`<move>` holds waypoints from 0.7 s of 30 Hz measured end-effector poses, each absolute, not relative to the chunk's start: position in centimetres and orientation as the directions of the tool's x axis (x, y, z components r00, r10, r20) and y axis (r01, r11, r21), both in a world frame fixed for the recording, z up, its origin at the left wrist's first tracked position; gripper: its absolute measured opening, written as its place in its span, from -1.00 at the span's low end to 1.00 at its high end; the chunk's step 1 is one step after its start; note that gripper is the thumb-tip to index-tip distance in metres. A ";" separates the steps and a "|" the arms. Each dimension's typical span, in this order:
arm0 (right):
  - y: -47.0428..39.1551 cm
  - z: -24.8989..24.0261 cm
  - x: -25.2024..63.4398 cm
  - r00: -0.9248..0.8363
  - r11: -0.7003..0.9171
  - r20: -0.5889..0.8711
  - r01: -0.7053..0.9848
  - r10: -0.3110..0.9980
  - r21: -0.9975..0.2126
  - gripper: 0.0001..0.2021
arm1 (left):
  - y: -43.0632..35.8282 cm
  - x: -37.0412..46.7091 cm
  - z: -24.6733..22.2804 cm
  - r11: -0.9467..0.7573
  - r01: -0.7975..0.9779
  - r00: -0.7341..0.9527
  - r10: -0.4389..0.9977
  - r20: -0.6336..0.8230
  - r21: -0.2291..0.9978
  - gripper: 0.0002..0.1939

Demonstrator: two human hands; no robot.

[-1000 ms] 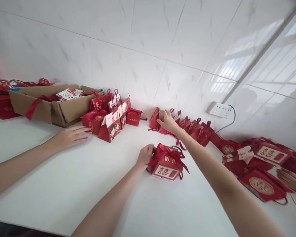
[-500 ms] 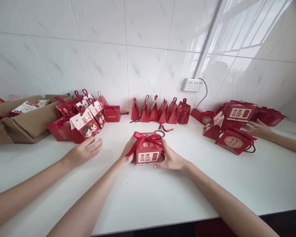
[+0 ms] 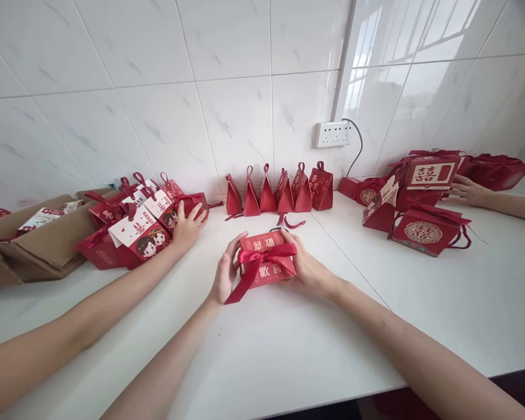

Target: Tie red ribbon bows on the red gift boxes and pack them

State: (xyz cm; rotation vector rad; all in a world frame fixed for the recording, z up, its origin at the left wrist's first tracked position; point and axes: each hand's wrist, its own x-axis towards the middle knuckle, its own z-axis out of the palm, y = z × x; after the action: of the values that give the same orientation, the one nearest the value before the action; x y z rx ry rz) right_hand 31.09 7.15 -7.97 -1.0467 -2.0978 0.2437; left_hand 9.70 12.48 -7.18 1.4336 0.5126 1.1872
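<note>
Between my two hands is a red gift box [image 3: 269, 277] with pale Chinese characters, its top tilted toward me. A dark red ribbon bow [image 3: 266, 254] crosses its top, one tail hanging past the left front corner. My left hand [image 3: 226, 269] grips the left side, and my right hand [image 3: 308, 265] is wrapped round the right side, its fingers partly hidden behind the box. A thin dark loop and a loose red strap [image 3: 295, 224] lie on the table just beyond it.
Several triangular red boxes [image 3: 266, 195] line the wall. Left are gift boxes [image 3: 142, 233] and a cardboard carton [image 3: 48, 245]; another person's hand [image 3: 188, 224] touches a red box there. Red boxes [image 3: 424, 230] stand at right beside another hand [image 3: 468, 189]. A power strip [image 3: 332, 135] is on the wall.
The box in my hands has tipped, showing its top instead of its front. The other person's hand at left has reached forward onto a red box. My view has shifted slightly.
</note>
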 end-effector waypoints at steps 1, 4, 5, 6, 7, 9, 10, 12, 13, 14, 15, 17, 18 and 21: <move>6.9 -7.6 31.3 -0.386 0.624 0.500 0.590 0.775 -0.512 0.08 | 11.5 10.3 -7.6 -0.248 -0.345 0.411 0.827 0.383 0.905 -0.32; 6.1 -6.3 32.0 -0.427 0.520 0.331 0.474 0.841 -0.711 0.05 | 10.5 10.8 -7.8 -0.243 -0.313 0.456 0.810 0.369 0.918 -0.19; 5.8 -5.9 32.3 -0.447 0.475 0.290 0.388 0.846 -0.790 -0.03 | 10.5 10.7 -7.7 -0.255 -0.263 0.454 0.819 0.352 0.931 -0.21; 5.7 -5.6 32.4 -0.462 0.423 0.265 0.279 0.846 -0.862 -0.14 | 10.5 10.6 -7.5 -0.270 -0.206 0.443 0.831 0.336 0.941 -0.24; 5.6 -5.4 32.5 -0.460 0.366 0.258 0.163 0.850 -0.916 -0.25 | 10.5 10.5 -7.3 -0.287 -0.153 0.428 0.843 0.325 0.946 -0.28; 5.7 -5.4 32.3 -0.395 0.275 0.269 -0.043 0.879 -0.961 -0.45 | 10.4 10.4 -7.0 -0.319 -0.096 0.416 0.848 0.330 0.943 -0.32; 5.7 -5.4 32.1 -0.345 0.245 0.267 -0.108 0.900 -0.964 -0.50 | 10.3 10.4 -7.0 -0.326 -0.094 0.423 0.843 0.334 0.941 -0.33; 5.9 -5.5 31.4 -0.262 0.194 0.225 -0.139 0.938 -0.971 -0.54 | 10.1 10.4 -6.9 -0.322 -0.104 0.454 0.826 0.333 0.941 -0.30; 5.9 -5.4 31.1 -0.232 0.171 0.195 -0.119 0.953 -0.978 -0.55 | 10.0 10.4 -6.9 -0.314 -0.110 0.476 0.816 0.327 0.943 -0.27; 5.9 -5.4 30.7 -0.204 0.152 0.168 -0.090 0.964 -0.984 -0.57 | 10.0 10.4 -6.8 -0.306 -0.113 0.498 0.806 0.320 0.945 -0.23; 5.8 -5.3 30.4 -0.172 0.141 0.148 -0.057 0.974 -0.988 -0.58 | 10.0 10.4 -6.7 -0.302 -0.109 0.518 0.796 0.314 0.947 -0.20; 5.7 -5.1 30.1 -0.116 0.147 0.148 -0.017 0.982 -0.989 -0.60 | 10.1 10.4 -6.5 -0.342 -0.053 0.516 0.795 0.319 0.938 -0.15; 5.7 -5.1 30.0 -0.098 0.163 0.163 -0.012 0.982 -0.987 -0.60 | 10.1 10.4 -6.4 -0.387 0.004 0.479 0.810 0.338 0.922 -0.14; 5.9 -5.3 30.2 -0.064 0.213 0.213 -0.009 0.975 -0.977 -0.61 | 9.8 10.6 -6.1 -0.509 0.219 0.242 0.855 0.459 0.832 -0.20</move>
State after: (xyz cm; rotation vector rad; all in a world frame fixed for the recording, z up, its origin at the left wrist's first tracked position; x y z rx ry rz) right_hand 30.16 5.86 -5.31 -1.0165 -1.3481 1.0959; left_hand 10.63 9.83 -6.10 1.8826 0.9801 1.2824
